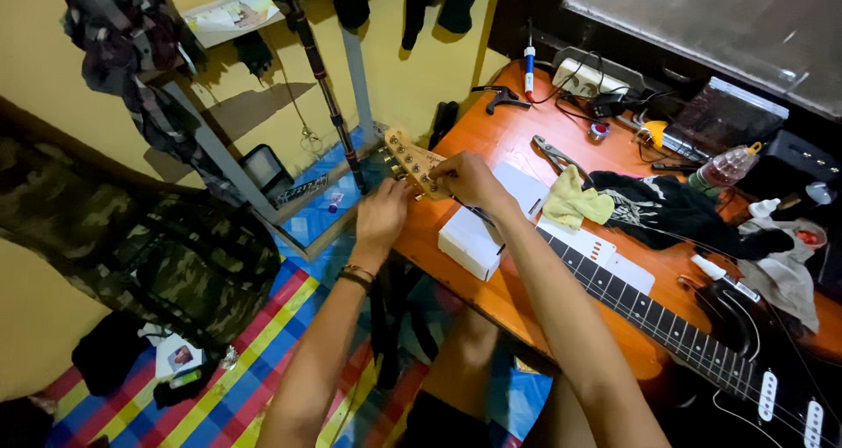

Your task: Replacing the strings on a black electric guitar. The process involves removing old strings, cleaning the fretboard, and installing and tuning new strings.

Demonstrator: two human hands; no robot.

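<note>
Electric guitar (702,334) lies flat on the orange table (491,141), black body nearest you, neck propped on a white box (474,238) at the table's near edge. Headstock (412,160) overhangs that edge, open floor below it. Your left hand (381,213) curls around the headstock's underside, fingers closed on the tuners. Your right hand (467,178) pinches at its top face. Pliers (554,154) lie beyond the headstock.
</note>
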